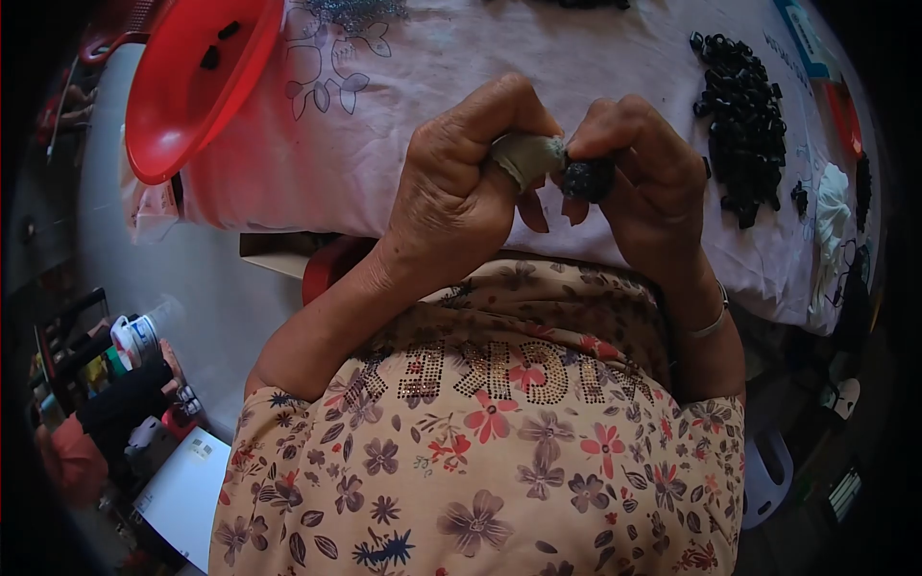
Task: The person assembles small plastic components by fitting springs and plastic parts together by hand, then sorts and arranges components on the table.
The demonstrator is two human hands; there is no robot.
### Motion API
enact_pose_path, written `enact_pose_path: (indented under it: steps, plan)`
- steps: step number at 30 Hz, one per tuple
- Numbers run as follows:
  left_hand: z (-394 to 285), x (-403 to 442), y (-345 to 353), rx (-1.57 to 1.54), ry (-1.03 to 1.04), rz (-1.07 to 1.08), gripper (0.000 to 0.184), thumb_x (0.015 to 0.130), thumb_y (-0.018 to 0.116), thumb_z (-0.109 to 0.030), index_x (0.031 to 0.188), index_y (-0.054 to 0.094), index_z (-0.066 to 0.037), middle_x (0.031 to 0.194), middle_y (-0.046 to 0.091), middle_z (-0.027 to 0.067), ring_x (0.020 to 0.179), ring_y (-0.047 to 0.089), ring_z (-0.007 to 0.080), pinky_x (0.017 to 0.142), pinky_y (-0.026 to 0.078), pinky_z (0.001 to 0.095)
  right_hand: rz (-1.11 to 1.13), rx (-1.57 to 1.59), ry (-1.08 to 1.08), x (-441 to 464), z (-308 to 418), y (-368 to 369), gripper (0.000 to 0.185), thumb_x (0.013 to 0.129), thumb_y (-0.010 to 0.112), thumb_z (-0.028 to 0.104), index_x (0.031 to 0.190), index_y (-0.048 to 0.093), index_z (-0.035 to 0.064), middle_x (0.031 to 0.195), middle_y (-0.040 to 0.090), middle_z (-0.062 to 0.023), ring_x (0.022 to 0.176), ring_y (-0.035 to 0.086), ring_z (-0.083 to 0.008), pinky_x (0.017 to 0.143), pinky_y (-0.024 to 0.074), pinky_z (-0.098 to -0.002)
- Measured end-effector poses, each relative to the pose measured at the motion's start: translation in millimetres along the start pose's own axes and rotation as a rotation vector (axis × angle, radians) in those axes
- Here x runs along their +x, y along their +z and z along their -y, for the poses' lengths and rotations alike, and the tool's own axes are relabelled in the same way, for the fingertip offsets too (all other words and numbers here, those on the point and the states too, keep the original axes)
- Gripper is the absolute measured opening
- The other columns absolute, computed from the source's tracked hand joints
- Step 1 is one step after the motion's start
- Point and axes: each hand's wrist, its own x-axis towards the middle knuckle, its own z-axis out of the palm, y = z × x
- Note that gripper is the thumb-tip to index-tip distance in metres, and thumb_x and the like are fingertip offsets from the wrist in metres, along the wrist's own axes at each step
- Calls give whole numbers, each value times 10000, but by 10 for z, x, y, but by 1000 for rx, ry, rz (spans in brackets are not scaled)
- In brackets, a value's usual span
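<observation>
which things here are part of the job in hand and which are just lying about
Seemingly part of the job:
dark piece, at the fingertips of the right hand
grey-green wrap at the left hand
pile of black pieces
red bowl, likely, with black pieces inside

Probably just lying about:
crumpled white cloth or bag
white tub

The right grip (653,178) covers part of the dark lump (586,180) it pinches, so I can't make out its full shape; the curled inside of the left grip (456,173) is hidden from me. Beyond the grips, a glittery heap (357,10) and some black pieces (581,3) are cut off at the top, as is the red basin (158,165) to their left. Lettering (780,55) right of the grips is too small to read.
</observation>
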Motion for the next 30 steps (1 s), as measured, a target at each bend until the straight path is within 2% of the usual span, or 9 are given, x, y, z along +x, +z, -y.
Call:
enact_pose_path:
  steps: [6,8,9,11,14,20,27,29,30]
  plan:
    - [30,72,-77,-32,-79,27,197,838,370,98,889,527,-10,751,584,65,628,574,86,481,497,220,-4,-20,8,37,-8,-16,215,783,491,-171,908,540,-3,788,526,-30,623,562,-61,534,480,-189]
    - [47,113,-118,-273,-255,35,107,882,439,20,900,538,-14,740,581,70,603,566,92,483,497,224,-1,55,20,64,-32,-31,168,826,497,-127,930,528,1,787,548,-33,625,561,-62,544,477,-185]
    - [76,125,-127,-273,-253,36,107,882,439,20,900,538,-14,740,581,70,603,566,92,483,497,224,0,54,19,70,-36,-36,168,826,497,-127,930,528,1,787,548,-33,625,561,-62,544,477,-185]
    - [144,131,-143,-475,-302,36,63,905,494,-53,918,546,-18,729,581,72,566,553,95,483,495,224,-9,140,133,74,-41,-46,89,883,511,-39,957,511,10,784,574,-44,629,565,-67,551,477,-190]
    - [148,140,-172,-526,-309,46,71,908,496,-60,935,547,-18,727,586,69,545,542,91,483,491,220,-44,200,162,81,-59,-75,79,913,538,55,968,501,12,781,592,-58,629,569,-72,549,482,-196]
    - [99,162,-254,-431,-258,18,83,902,499,-54,945,558,-15,723,589,66,520,531,87,476,480,219,-135,168,135,88,-79,-110,177,906,580,115,1028,516,4,799,602,-63,638,583,-81,549,491,-201]
    - [75,173,-269,-397,-245,48,89,896,483,-31,942,557,-11,727,583,69,532,534,93,481,480,220,-216,76,169,105,-60,-239,168,901,578,97,1043,561,8,817,610,-48,640,582,-76,541,486,-197]
    - [58,174,-274,-285,-233,4,131,904,485,-57,1007,534,7,739,589,77,541,536,112,489,460,223,-174,-268,161,103,-28,-260,129,885,581,61,1008,576,23,805,614,-34,654,578,-65,566,477,-192]
    - [43,178,-272,-283,-236,8,131,904,485,-57,1007,534,7,739,589,77,541,536,112,489,460,223,-178,-266,162,96,-50,-260,129,885,581,61,1008,576,23,805,614,-34,654,578,-65,566,477,-192]
